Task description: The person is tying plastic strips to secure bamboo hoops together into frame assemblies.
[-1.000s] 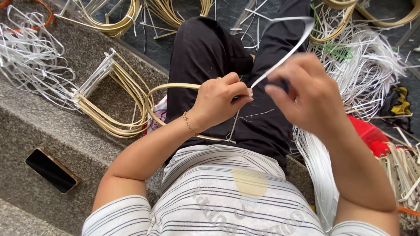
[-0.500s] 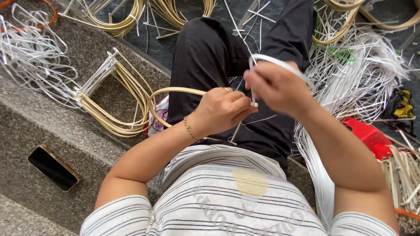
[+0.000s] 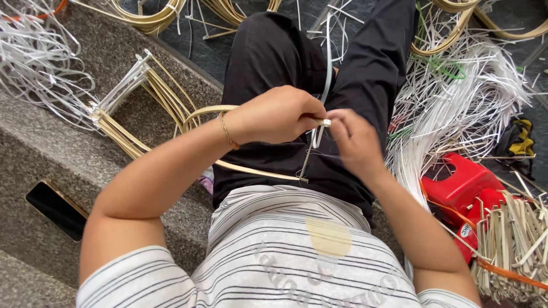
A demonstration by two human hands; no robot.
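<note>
Left hand (image 3: pixel 274 117) grips the bent cane hoop (image 3: pixel 211 111) over the lap, right hand (image 3: pixel 354 140) fingers pinching a white strip (image 3: pixel 326 74), looks like.

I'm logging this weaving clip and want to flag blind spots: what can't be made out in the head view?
- Left hand: its fingertips curl under, so its grip on the tan hoop is hidden.
- White strip: its pinched end sits between both hands; the right hand covers it.
- Thin wire on the lap: too fine to trace.
- Red stool: partly buried under white strips.
- Dark phone: screen shows nothing.
</note>
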